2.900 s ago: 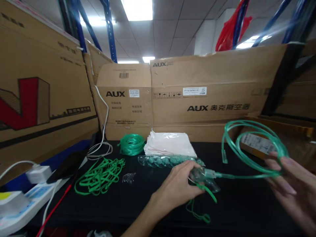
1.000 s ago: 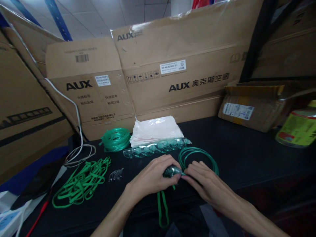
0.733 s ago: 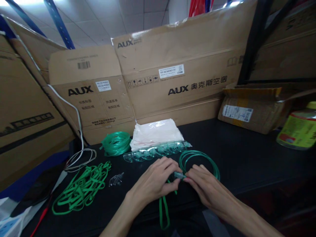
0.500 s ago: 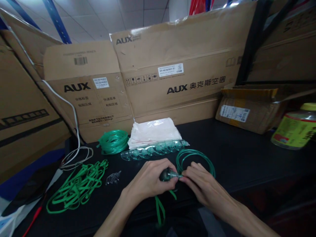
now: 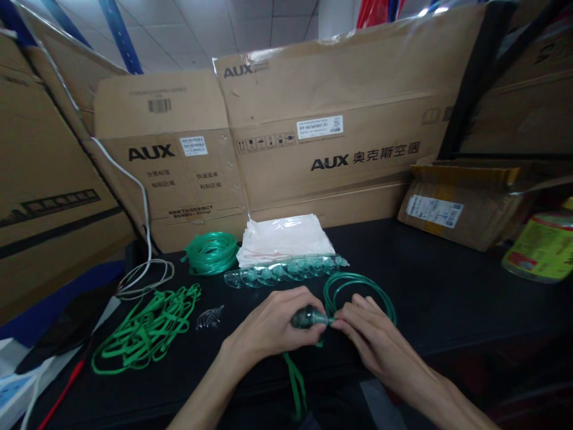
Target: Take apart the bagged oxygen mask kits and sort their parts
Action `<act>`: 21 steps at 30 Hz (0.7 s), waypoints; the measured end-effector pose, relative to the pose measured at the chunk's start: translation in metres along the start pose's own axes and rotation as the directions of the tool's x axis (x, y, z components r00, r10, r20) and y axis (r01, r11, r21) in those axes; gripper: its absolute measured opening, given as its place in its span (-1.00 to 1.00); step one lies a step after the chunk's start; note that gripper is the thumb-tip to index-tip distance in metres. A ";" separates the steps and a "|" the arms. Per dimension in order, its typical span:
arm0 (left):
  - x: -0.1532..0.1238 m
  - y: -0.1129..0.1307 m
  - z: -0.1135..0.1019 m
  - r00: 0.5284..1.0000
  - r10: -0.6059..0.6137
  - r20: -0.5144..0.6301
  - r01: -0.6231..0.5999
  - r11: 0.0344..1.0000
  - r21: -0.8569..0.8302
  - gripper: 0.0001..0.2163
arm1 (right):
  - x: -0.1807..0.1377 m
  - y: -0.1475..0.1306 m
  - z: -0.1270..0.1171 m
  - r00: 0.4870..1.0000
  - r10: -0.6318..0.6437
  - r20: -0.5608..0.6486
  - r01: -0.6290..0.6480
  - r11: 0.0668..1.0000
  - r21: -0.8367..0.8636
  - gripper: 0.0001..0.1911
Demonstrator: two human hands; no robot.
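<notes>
at the far left of the black surface (image 5: 447, 286), a white power strip (image 5: 9, 388) and a red lead (image 5: 62, 394) lie by the edge, with a white cable coil (image 5: 145, 278) behind them. next comes a tangled heap of green straps (image 5: 147, 331), a small clear clip (image 5: 209, 318) just beside it, and a tight coil of green tubing (image 5: 211, 252) further back. a stack of clear bags (image 5: 284, 239) sits against the aux cartons (image 5: 331, 119), with a row of clear masks (image 5: 286, 273) touching its front edge.

in the middle, your left hand (image 5: 273, 325) is closed around a clear green mask (image 5: 307, 316), held low over the surface near its front edge. a green strap (image 5: 295, 382) hangs from under that hand over the edge. your right hand (image 5: 371, 337) meets it fingertip to fingertip, thumb and fingers pinched on the end of the loose tubing loop (image 5: 360, 286) where it joins the mask's tip. the rest of the loop lies flat just behind your right hand.

to the right, well apart from your hands, a labelled cardboard box (image 5: 461, 203) leans at the back, and a yellow-green jar (image 5: 541, 245) lies at the frame's edge.
</notes>
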State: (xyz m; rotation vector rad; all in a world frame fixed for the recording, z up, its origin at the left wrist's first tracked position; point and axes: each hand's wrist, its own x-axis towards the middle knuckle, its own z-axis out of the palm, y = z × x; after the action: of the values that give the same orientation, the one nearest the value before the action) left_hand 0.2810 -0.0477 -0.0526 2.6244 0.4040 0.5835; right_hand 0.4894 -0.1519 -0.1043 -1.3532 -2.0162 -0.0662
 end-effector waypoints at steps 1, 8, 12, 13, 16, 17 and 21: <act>0.000 0.000 0.000 1.000 -0.023 0.012 0.023 1.000 -0.015 -0.87 | 0.001 -0.001 0.000 1.000 0.004 0.001 -0.004 1.000 -0.008 -0.75; -0.002 -0.006 -0.005 0.998 0.061 -0.003 -0.061 0.994 0.090 -0.82 | 0.006 -0.004 -0.003 0.994 0.089 0.057 -0.087 0.995 -0.050 -0.67; -0.008 -0.011 -0.013 0.999 0.022 -0.046 -0.016 0.991 0.133 -0.85 | 0.007 -0.002 -0.002 0.991 0.127 0.044 -0.124 0.991 -0.054 -0.70; -0.010 -0.011 -0.015 0.999 0.005 -0.044 0.002 0.990 0.140 -0.86 | 0.007 -0.002 -0.002 0.992 0.122 0.036 -0.120 0.991 -0.055 -0.72; -0.011 -0.009 -0.015 0.999 -0.024 -0.036 0.031 0.979 0.204 -0.85 | 0.006 -0.004 0.001 0.993 0.112 -0.023 -0.113 0.993 -0.045 -0.81; -0.010 -0.008 -0.015 0.999 -0.023 -0.046 0.033 0.972 0.231 -0.84 | 0.006 -0.005 0.001 0.993 0.112 -0.049 -0.114 0.993 -0.037 -0.83; -0.006 0.001 -0.014 0.998 -0.012 -0.058 0.029 0.956 0.291 -0.73 | 0.003 -0.006 0.001 0.987 0.090 -0.132 -0.097 0.994 -0.049 -0.80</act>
State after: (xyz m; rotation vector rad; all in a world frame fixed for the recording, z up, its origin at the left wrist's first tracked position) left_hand 0.2695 -0.0466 -0.0429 2.8845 0.5734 0.6337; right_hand 0.4835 -0.1521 -0.1013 -1.4387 -1.8527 -0.1639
